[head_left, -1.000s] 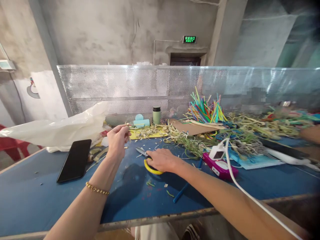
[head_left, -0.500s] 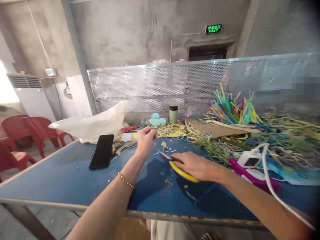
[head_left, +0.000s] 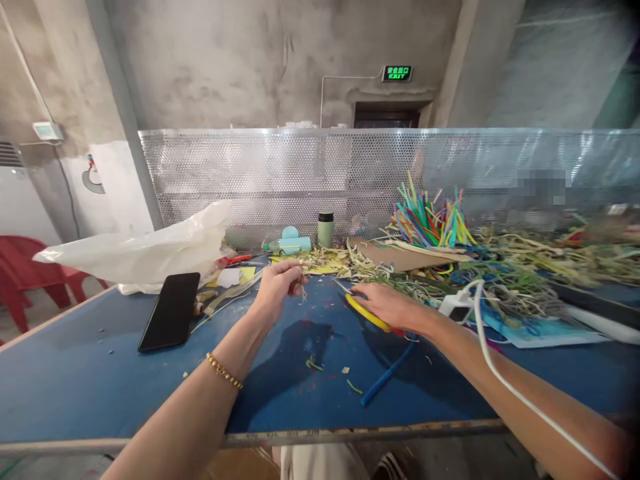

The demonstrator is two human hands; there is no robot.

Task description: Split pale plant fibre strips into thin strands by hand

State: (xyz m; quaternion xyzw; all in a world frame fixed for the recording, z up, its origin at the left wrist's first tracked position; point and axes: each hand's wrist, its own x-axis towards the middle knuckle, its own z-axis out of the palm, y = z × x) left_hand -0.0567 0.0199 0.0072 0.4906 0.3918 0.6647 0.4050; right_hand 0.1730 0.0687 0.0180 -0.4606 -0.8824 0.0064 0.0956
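Note:
My left hand (head_left: 277, 288), with a gold bracelet on the wrist, is raised over the blue table (head_left: 90, 373) and pinches a thin pale strip (head_left: 301, 283) between its fingertips. My right hand (head_left: 387, 305) is closed on yellow-handled scissors (head_left: 367, 313), whose blades point left toward the strip. Small cut scraps (head_left: 314, 363) lie on the table beneath both hands. A blue stick (head_left: 385, 377) lies just in front of my right forearm.
A black phone (head_left: 171, 310) lies left, beside a white plastic bag (head_left: 145, 250). Behind are a green bottle (head_left: 325, 231), a bunch of coloured strips (head_left: 430, 220), a heap of straw-like strips (head_left: 525, 267) and a perforated metal screen (head_left: 350, 173). A white cable (head_left: 505, 380) crosses my right arm. Red chairs (head_left: 25, 273) stand left.
The head view has swung back to the right. My right hand has lifted the scissors up and toward the back of the table; my left hand stays pinched on the strip.

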